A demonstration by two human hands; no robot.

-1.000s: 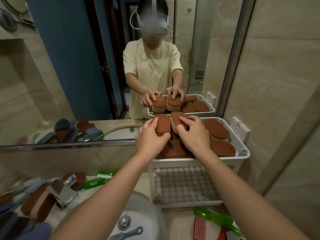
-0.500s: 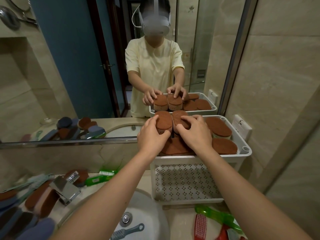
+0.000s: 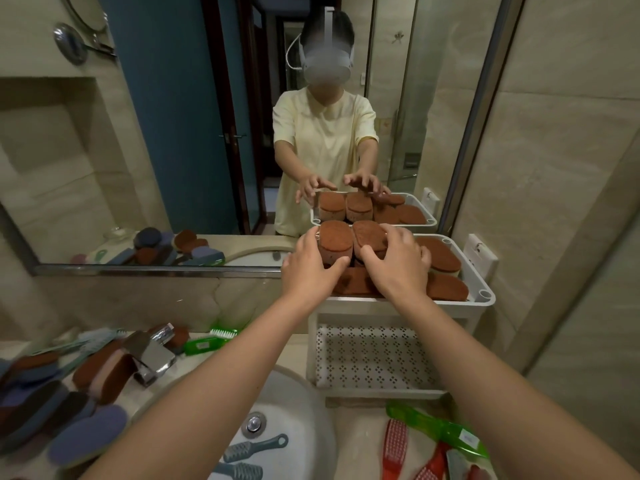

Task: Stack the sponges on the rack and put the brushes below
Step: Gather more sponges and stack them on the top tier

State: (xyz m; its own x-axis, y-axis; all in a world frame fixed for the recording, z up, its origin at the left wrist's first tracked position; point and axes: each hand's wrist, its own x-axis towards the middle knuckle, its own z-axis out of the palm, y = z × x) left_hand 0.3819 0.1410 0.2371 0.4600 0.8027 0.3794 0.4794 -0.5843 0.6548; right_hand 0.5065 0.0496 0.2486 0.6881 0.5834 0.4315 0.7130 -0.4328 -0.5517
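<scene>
- left hand [image 3: 311,268]: fingers curled round left sponge [image 3: 334,244], thumb on its near side.
- right hand [image 3: 398,268]: fingers and thumb wrapped over right sponge [image 3: 369,239].
- The 2 held sponges touch side by side, brown face up, on top of other sponges at the 10 o'clock corner of the rack's top tray [image 3: 481,271].
- Tray count: 2 held plus at least 3 more brown tops, 1 under the hands and 2 at 3 o'clock of the pair.
- lower shelf [image 3: 374,355]: perforated, directly below the tray.
- Brushes, 6 counted, none on the rack:
- left green brush [image 3: 211,342] on the desk [image 3: 298,348], 9 o'clock of the shelf.
- right green brush [image 3: 436,427] and 2 red brushes [image 3: 393,441], 6 o'clock.
- 2 grey brushes [image 3: 256,448] in the sink [image 3: 294,410], 7 o'clock.
- loose sponge pile [image 3: 104,372], brown and blue-grey, 8 o'clock beside the faucet [image 3: 152,355]; count unclear.
</scene>
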